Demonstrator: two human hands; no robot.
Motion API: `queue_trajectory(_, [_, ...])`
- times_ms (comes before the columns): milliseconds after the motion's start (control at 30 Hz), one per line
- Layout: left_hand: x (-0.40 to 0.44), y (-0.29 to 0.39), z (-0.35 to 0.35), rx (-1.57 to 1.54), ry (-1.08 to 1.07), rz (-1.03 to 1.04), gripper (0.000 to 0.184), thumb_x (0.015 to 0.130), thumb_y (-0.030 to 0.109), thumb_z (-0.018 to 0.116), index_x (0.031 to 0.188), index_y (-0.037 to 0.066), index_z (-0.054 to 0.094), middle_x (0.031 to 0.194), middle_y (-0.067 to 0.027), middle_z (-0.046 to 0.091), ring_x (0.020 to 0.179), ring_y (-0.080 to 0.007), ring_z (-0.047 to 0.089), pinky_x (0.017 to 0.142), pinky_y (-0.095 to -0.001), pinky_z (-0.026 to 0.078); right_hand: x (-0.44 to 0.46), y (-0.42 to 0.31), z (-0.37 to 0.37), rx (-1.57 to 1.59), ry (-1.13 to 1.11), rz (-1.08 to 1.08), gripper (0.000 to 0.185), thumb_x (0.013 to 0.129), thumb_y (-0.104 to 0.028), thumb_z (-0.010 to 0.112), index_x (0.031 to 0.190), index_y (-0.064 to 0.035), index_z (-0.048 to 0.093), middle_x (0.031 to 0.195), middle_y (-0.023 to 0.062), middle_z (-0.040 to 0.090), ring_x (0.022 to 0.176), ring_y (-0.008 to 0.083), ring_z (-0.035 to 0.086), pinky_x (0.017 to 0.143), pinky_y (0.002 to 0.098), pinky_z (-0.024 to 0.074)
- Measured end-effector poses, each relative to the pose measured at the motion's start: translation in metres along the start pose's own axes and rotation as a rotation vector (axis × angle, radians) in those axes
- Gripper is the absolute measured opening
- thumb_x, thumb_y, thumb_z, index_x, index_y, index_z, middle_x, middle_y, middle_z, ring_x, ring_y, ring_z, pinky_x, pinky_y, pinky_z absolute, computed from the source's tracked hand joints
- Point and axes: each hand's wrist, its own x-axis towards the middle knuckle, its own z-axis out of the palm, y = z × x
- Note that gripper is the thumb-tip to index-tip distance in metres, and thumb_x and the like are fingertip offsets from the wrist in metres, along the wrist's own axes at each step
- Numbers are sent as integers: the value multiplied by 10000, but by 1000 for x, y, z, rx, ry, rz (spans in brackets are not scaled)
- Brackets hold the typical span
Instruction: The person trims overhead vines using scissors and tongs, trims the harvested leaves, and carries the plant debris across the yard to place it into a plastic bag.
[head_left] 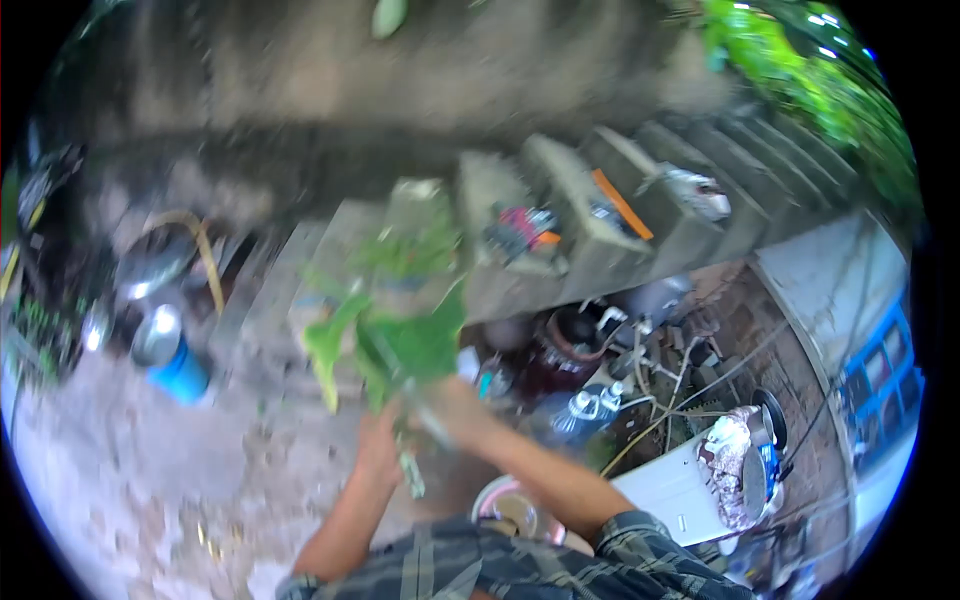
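Observation:
My left hand is closed around the stem of a leafy green plant cutting, in the lower middle of the head view. The stem's pale cut end pokes out below the fist. Broad leaves spread above both hands, one of them yellowish at the left. My right hand is close beside the left one, at the base of the leaves. It is smeared by motion and its fingers cannot be made out. A pale narrow streak runs between the leaf and this hand; whether it is a stem or a tool is unclear.
Concrete steps climb to the right, with an orange strip and small items on them. A blue container stands at left. Below me is a pinkish tub; plastic bottles and a white slab are at right.

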Motion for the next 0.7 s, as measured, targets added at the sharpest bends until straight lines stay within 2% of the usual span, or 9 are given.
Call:
queue_trajectory(33, [3, -2, 0, 12, 14, 12, 229, 952, 264, 507, 976, 55, 598, 664, -24, 567, 427, -123, 497, 339, -246, 375, -2, -14, -4, -52, -19, 48, 240, 632, -186, 780, 734, 6, 678, 611, 98, 635, 544, 145, 584, 516, 345, 468])
queue_trajectory(67, [5, -3, -4, -5, -2, -18, 238, 958, 263, 490, 976, 53, 602, 665, -26, 572, 435, -129, 506, 341, -265, 386, -3, -15, -7, 7, -120, 159, 370, 651, -287, 744, 893, -12, 696, 713, 151, 667, 603, 207, 606, 587, 376, 484])
queue_trajectory(200, [17, -7, -19, 31, -53, -35, 224, 923, 262, 504, 996, 61, 571, 710, -53, 584, 484, -163, 542, 342, -293, 400, 0, 9, 6, -85, -12, -28, 343, 657, -301, 753, 816, -2, 698, 622, 159, 637, 517, 182, 584, 510, 365, 465])
queue_trajectory(267, [17, -10, -27, 27, -39, -82, 302, 955, 280, 430, 1037, 45, 601, 858, -73, 615, 732, -206, 594, 604, -338, 502, -3, 7, 9, -61, -27, 36, 353, 701, -317, 750, 798, 15, 680, 610, 107, 632, 535, 154, 573, 519, 345, 460])
queue_trajectory(333, [36, -19, -39, -68, -63, -107, 322, 953, 300, 433, 1069, 52, 602, 903, -86, 632, 783, -218, 609, 648, -351, 519, -3, 22, 14, -2, 4, 7, 338, 685, -308, 795, 789, -4, 690, 601, 122, 633, 512, 187, 588, 507, 362, 452])
queue_trajectory(433, [16, -1, -36, 25, -27, -50, 318, 932, 312, 464, 1065, 59, 603, 902, -84, 635, 814, -226, 612, 668, -366, 517, -19, -20, -16, -3, -240, 301, 566, 820, -335, 672, 1299, -72, 525, 1197, 215, 591, 1031, 247, 573, 955, 395, 418])
queue_trajectory(533, [13, 1, -49, 39, -21, -25, 305, 914, 321, 493, 1072, 81, 595, 906, -74, 628, 815, -232, 603, 669, -373, 512, -29, -34, -52, 38, 71, 86, 325, 738, -295, 756, 807, 13, 674, 660, 59, 642, 585, 125, 577, 550, 309, 461])
queue_trajectory(633, [-7, 13, -48, 43, -22, 12, 324, 904, 344, 510, 1096, 92, 576, 931, -75, 610, 845, -253, 584, 681, -383, 509, -32, -84, -126, 103, 252, 106, 267, 759, -238, 768, 886, -25, 669, 693, 34, 644, 658, 115, 586, 605, 316, 469])
queue_trajectory(700, [-7, 13, -59, 4, -7, -36, 334, 898, 347, 520, 1104, 90, 575, 967, -86, 604, 865, -272, 577, 709, -390, 507, -34, -125, -183, -153, 508, -148, 255, 766, -213, 752, 912, -22, 669, 776, 75, 693, 728, 138, 632, 657, 310, 488])
